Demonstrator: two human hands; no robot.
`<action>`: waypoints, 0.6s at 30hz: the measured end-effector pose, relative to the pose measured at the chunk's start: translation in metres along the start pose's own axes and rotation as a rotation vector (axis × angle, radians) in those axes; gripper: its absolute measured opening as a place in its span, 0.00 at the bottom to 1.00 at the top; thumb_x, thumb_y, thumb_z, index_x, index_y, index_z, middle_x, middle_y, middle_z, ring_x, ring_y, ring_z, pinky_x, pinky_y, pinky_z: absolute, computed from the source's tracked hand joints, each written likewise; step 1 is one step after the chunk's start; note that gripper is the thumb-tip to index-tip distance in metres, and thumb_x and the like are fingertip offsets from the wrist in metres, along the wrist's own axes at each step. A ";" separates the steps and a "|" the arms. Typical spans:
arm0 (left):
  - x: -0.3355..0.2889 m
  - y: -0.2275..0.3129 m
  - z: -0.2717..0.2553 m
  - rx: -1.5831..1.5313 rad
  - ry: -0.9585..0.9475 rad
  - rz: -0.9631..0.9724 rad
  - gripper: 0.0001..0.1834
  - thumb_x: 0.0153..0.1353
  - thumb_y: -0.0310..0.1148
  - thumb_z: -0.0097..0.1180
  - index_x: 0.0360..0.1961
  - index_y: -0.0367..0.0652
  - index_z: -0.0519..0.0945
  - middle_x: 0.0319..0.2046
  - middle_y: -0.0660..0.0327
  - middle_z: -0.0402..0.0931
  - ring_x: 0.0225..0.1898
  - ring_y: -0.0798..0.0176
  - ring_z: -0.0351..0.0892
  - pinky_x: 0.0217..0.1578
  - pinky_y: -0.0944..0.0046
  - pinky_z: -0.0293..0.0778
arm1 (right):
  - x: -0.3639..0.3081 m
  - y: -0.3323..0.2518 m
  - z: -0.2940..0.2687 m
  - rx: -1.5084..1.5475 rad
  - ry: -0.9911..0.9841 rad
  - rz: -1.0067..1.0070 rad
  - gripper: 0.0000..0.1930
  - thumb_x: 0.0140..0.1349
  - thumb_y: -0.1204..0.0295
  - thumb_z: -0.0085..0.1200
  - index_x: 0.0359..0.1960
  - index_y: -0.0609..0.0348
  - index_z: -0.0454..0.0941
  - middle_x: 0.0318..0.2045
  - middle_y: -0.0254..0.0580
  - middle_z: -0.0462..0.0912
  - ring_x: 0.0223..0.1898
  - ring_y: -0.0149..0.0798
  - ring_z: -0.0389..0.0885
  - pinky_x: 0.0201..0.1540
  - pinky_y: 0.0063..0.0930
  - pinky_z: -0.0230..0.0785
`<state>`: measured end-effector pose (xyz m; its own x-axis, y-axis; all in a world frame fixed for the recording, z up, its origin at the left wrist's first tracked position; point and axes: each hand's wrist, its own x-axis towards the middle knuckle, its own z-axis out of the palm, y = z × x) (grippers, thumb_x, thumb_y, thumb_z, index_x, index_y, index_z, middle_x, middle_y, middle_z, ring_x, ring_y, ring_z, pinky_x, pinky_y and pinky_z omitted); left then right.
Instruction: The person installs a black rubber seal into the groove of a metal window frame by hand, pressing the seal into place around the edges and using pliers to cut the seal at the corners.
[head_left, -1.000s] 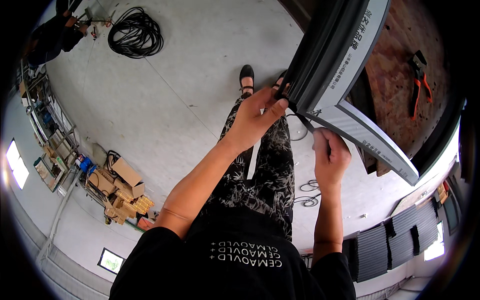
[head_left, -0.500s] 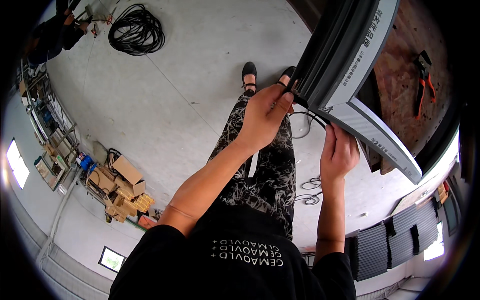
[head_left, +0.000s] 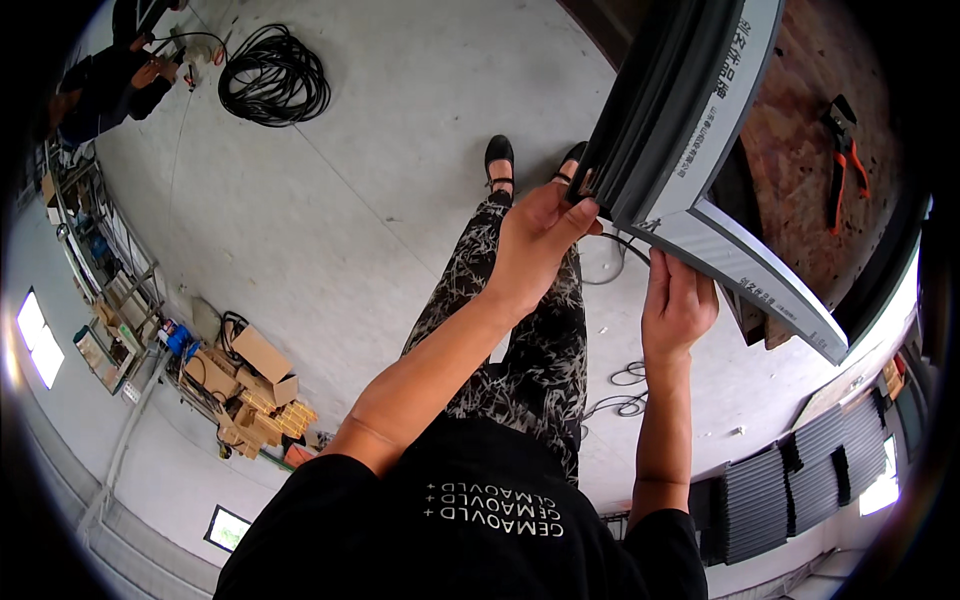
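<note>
A dark grey window frame (head_left: 668,205) with a light protective film lies over the bench's edge, its mitred corner towards me. My left hand (head_left: 545,240) is closed at the end of the grooved side, thumb pressed against a thin black rubber strip. That strip (head_left: 628,244) bends round below the corner towards my right hand (head_left: 682,305). There my fingers are closed on it, tips up against the frame's near edge. The fingertips of both hands are partly hidden.
Red-handled pliers (head_left: 843,175) lie on the brown bench top (head_left: 795,120). A coil of black strip (head_left: 274,76) and loose loops (head_left: 628,390) rest on the floor. Cardboard boxes (head_left: 262,360) are at left, stacked grey profiles (head_left: 790,485) at right. Another person (head_left: 120,75) works far left.
My left hand has shifted slightly down and right along the frame's end. The strip's curve between my hands now sits closer to the corner. My right hand has barely moved.
</note>
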<state>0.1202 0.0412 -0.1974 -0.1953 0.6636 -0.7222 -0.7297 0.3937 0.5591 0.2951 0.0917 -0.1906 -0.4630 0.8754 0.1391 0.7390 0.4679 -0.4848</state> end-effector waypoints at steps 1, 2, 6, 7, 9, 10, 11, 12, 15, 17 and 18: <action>-0.001 -0.001 0.002 -0.020 -0.005 -0.026 0.19 0.66 0.33 0.58 0.54 0.33 0.75 0.42 0.65 0.79 0.42 0.72 0.77 0.49 0.68 0.73 | -0.001 0.001 0.000 -0.005 -0.008 0.010 0.11 0.57 0.70 0.65 0.41 0.54 0.84 0.35 0.45 0.84 0.32 0.51 0.83 0.35 0.37 0.75; -0.001 -0.003 0.005 -0.041 -0.011 -0.053 0.18 0.67 0.33 0.58 0.54 0.34 0.75 0.43 0.65 0.79 0.43 0.72 0.76 0.50 0.68 0.73 | -0.002 0.001 0.000 -0.010 -0.016 0.021 0.11 0.57 0.70 0.65 0.41 0.54 0.84 0.36 0.45 0.84 0.33 0.51 0.83 0.35 0.37 0.75; 0.000 -0.022 0.015 -0.163 -0.082 -0.075 0.14 0.69 0.32 0.53 0.53 0.40 0.76 0.47 0.63 0.79 0.51 0.67 0.76 0.57 0.62 0.70 | -0.002 0.001 -0.001 -0.021 -0.042 0.041 0.11 0.57 0.71 0.65 0.41 0.54 0.84 0.36 0.45 0.84 0.33 0.51 0.83 0.36 0.38 0.76; 0.000 -0.024 0.018 -0.181 -0.082 -0.056 0.14 0.69 0.32 0.53 0.53 0.40 0.76 0.47 0.63 0.79 0.51 0.67 0.76 0.57 0.62 0.70 | -0.002 0.002 -0.001 -0.017 -0.032 0.045 0.11 0.56 0.71 0.65 0.42 0.54 0.84 0.36 0.45 0.84 0.33 0.51 0.83 0.36 0.38 0.76; 0.001 -0.026 0.019 -0.184 -0.074 -0.025 0.12 0.66 0.29 0.55 0.50 0.41 0.77 0.46 0.61 0.80 0.50 0.66 0.77 0.56 0.60 0.72 | -0.002 0.002 -0.002 -0.009 -0.013 0.052 0.12 0.55 0.71 0.66 0.42 0.54 0.83 0.36 0.45 0.84 0.34 0.50 0.83 0.36 0.37 0.76; 0.003 -0.028 0.020 -0.171 -0.032 -0.003 0.12 0.66 0.28 0.54 0.50 0.40 0.77 0.45 0.62 0.80 0.48 0.66 0.77 0.55 0.61 0.72 | 0.000 0.003 -0.004 0.015 -0.023 0.041 0.13 0.55 0.72 0.66 0.43 0.54 0.83 0.36 0.45 0.84 0.34 0.50 0.83 0.36 0.36 0.76; 0.004 -0.029 0.020 -0.158 0.008 0.019 0.12 0.66 0.28 0.54 0.50 0.39 0.77 0.44 0.62 0.80 0.46 0.67 0.77 0.53 0.63 0.72 | 0.002 0.003 -0.006 0.038 -0.033 0.030 0.14 0.54 0.72 0.66 0.43 0.54 0.83 0.36 0.45 0.84 0.34 0.50 0.83 0.36 0.36 0.76; 0.005 -0.029 0.019 -0.146 0.049 0.040 0.12 0.66 0.27 0.54 0.49 0.38 0.77 0.44 0.63 0.80 0.44 0.67 0.77 0.52 0.64 0.72 | 0.003 0.002 -0.009 0.059 -0.044 0.019 0.14 0.54 0.72 0.66 0.44 0.54 0.83 0.35 0.45 0.84 0.34 0.49 0.83 0.36 0.35 0.76; 0.024 0.010 0.006 -0.143 0.167 0.118 0.10 0.60 0.25 0.57 0.43 0.37 0.76 0.37 0.58 0.80 0.38 0.61 0.80 0.47 0.58 0.76 | -0.001 0.000 -0.032 0.139 -0.280 0.168 0.19 0.52 0.74 0.67 0.47 0.54 0.80 0.28 0.45 0.81 0.28 0.48 0.80 0.31 0.37 0.72; 0.043 0.043 -0.013 -0.081 0.185 0.224 0.07 0.63 0.28 0.56 0.41 0.39 0.77 0.36 0.60 0.80 0.37 0.61 0.80 0.47 0.58 0.75 | -0.014 0.010 -0.051 0.167 -0.311 0.192 0.19 0.51 0.76 0.68 0.46 0.58 0.79 0.28 0.45 0.80 0.27 0.47 0.79 0.30 0.36 0.72; 0.055 0.059 -0.031 -0.045 0.150 0.255 0.06 0.65 0.30 0.54 0.40 0.40 0.77 0.36 0.60 0.81 0.38 0.62 0.80 0.47 0.58 0.75 | -0.023 0.017 -0.062 0.210 -0.276 0.252 0.18 0.50 0.77 0.68 0.44 0.60 0.79 0.27 0.45 0.80 0.26 0.44 0.79 0.30 0.33 0.72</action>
<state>0.0456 0.0812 -0.2169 -0.4683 0.6347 -0.6147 -0.6724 0.1953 0.7140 0.3488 0.0870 -0.1483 -0.4149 0.8807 -0.2285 0.7436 0.1835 -0.6429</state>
